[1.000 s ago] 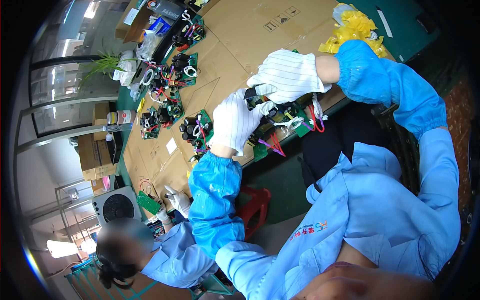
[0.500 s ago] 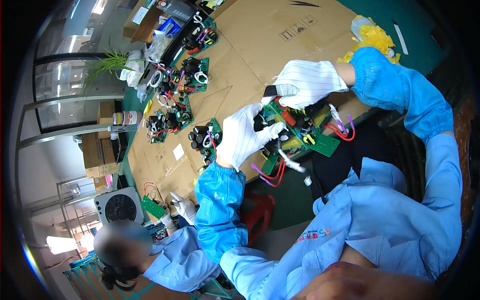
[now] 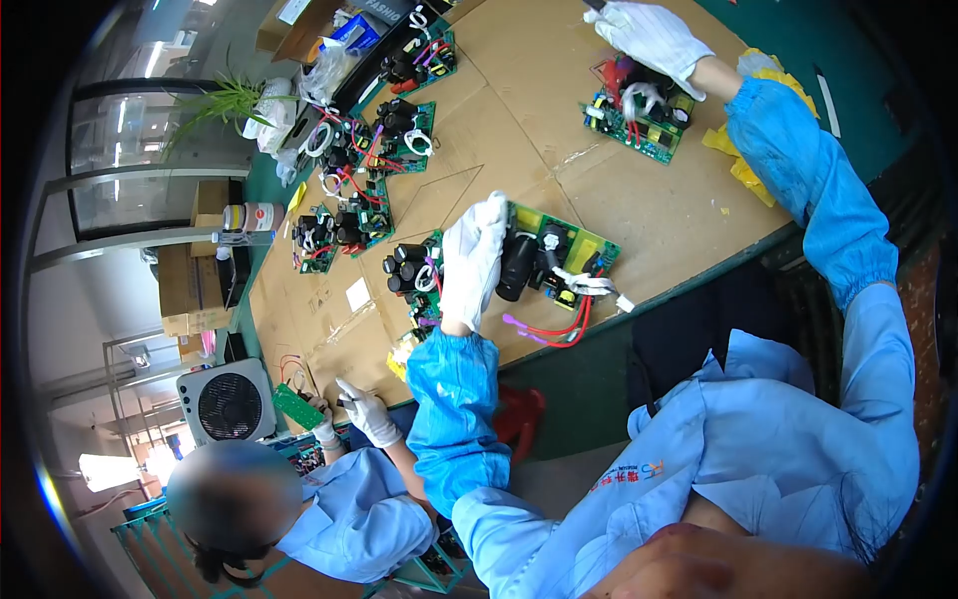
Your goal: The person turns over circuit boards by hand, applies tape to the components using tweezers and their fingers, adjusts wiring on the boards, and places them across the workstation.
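My left hand, in a white striped glove, grips the left edge of a green circuit board. This board carries black cylinders, white-sleeved leads and red wires with purple ends hanging toward the table's front edge. At the top of the view, my right hand, also gloved, is closed around a dark object, mostly cut off by the frame edge. Just below that hand, a second circuit board with a white wire bundle rests on the cardboard. Beside my left hand sits another board, partly covered by it.
Several populated boards stand along the far left of the cardboard-covered table. Yellow scraps lie at the right. A co-worker's gloved hand is near a green board at lower left, beside a fan.
My right hand has moved up and away from the front edge, and a board now lies below it. My left hand now holds the other board over the table.
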The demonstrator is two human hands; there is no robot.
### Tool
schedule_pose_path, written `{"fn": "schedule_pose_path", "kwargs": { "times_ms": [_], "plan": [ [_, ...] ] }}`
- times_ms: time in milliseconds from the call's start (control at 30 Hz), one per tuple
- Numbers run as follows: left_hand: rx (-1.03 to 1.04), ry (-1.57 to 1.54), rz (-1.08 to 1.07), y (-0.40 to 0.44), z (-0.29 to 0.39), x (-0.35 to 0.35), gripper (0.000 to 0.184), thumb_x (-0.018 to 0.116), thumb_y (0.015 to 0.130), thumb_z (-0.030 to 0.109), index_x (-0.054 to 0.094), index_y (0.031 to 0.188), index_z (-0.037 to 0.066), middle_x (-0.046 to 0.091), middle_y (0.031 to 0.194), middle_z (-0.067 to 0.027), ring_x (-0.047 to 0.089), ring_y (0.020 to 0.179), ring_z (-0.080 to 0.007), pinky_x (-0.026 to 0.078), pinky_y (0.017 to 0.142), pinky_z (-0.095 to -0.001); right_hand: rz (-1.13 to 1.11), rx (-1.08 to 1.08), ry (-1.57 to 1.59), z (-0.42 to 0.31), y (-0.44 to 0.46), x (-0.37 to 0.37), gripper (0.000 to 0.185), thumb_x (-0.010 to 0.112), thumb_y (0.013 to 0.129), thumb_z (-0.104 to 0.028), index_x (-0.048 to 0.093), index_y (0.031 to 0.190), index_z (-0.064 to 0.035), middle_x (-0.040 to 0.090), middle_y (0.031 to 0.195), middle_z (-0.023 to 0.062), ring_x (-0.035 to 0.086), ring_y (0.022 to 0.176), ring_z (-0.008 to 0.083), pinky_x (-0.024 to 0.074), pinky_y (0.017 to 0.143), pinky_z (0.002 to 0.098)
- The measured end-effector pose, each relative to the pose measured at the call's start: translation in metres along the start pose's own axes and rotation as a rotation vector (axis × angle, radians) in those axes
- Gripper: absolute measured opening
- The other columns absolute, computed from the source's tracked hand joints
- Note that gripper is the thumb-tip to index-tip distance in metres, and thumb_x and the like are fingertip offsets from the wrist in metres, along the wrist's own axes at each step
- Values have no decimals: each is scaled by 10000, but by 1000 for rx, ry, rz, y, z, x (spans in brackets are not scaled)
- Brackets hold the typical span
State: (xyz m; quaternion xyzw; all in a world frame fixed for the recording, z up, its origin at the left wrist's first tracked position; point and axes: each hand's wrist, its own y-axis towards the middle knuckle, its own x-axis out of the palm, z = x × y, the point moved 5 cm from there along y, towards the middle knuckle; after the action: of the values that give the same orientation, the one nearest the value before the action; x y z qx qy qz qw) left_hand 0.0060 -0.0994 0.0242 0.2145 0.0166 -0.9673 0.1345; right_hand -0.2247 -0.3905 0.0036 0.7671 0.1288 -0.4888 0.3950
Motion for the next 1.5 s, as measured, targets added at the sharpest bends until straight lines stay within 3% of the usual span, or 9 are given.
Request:
{"fn": "schedule_pose_path", "kwargs": {
  "times_ms": [67, 167, 267, 333, 600, 767, 867, 1100, 1500],
  "plan": [
    [21, 179, -38, 15, 12, 5, 317, 557, 1018, 290, 640, 1022, -16, 660, 832, -81, 600, 743, -163, 483, 711, -298, 9, 185, 279, -40, -5, -61, 351, 507, 1022, -291, 656, 1170, -9, 696, 837, 145, 630, 657, 209, 490, 579, 368],
    [47, 472, -285, 32, 30, 29, 360, 513, 1009, 359, 682, 957, 45, 674, 817, -184, 621, 744, -400, 508, 668, -433, -135, 186, 489, -58, -33, -92, 370, 511, 993, -319, 639, 1191, -34, 695, 960, 146, 675, 813, 275, 530, 747, 389],
    [79, 482, -559, 43, 32, 64, 454, 578, 989, 408, 668, 874, -21, 657, 695, -112, 589, 638, -191, 489, 639, -374, -166, -43, 622, -93, -72, -112, 328, 526, 996, -327, 666, 1056, -36, 689, 831, 123, 697, 713, 219, 540, 645, 333],
    [452, 788, -678, 44, 46, 91, 453, 594, 957, 448, 714, 930, 12, 705, 764, -152, 682, 717, -333, 533, 692, -440, -199, -250, 626, -108, -102, -126, 309, 510, 1013, -250, 624, 1211, -42, 666, 780, 75, 662, 563, 180, 518, 547, 305],
    [485, 329, -304, 29, 85, 65, 302, 580, 979, 246, 697, 1135, 15, 702, 1140, -131, 645, 1090, -262, 495, 952, -355, -549, 288, 791, -95, -196, -103, 374, 517, 977, -148, 562, 1331, -35, 643, 786, 77, 584, 443, 160, 483, 501, 292],
    [372, 363, -68, -48, 91, 23, 312, 521, 986, 201, 685, 1175, 15, 693, 1168, -134, 639, 1104, -265, 471, 978, -355, -155, -217, 332, -110, -226, -78, 377, 659, 915, -269, 608, 1228, -64, 687, 996, 110, 688, 778, 260, 551, 649, 353],
    [409, 481, 126, -95, 70, 17, 337, 511, 969, 195, 672, 1201, 10, 667, 1224, -156, 611, 1170, -295, 437, 1034, -386, -271, 2, 467, -129, -218, -74, 431, 665, 911, -281, 573, 1277, -71, 677, 993, 130, 679, 832, 293, 554, 675, 386],
    [773, 951, 187, -172, 36, 65, 840, 758, 714, 664, 542, 1280, 83, 518, 1321, -185, 494, 1264, -408, 419, 1046, -548, -257, -2, 422, -162, -200, -40, 662, 583, 921, -539, 476, 1384, -78, 633, 1064, 155, 667, 900, 332, 553, 695, 428],
    [642, 835, 69, -78, 53, 78, 482, 758, 783, 302, 647, 1192, 72, 656, 1147, -134, 636, 1089, -341, 512, 917, -427, -328, 28, 500, -151, -201, -13, 525, 610, 909, -367, 515, 1358, -111, 628, 1144, 177, 623, 1047, 380, 529, 862, 442]
  ]
}}
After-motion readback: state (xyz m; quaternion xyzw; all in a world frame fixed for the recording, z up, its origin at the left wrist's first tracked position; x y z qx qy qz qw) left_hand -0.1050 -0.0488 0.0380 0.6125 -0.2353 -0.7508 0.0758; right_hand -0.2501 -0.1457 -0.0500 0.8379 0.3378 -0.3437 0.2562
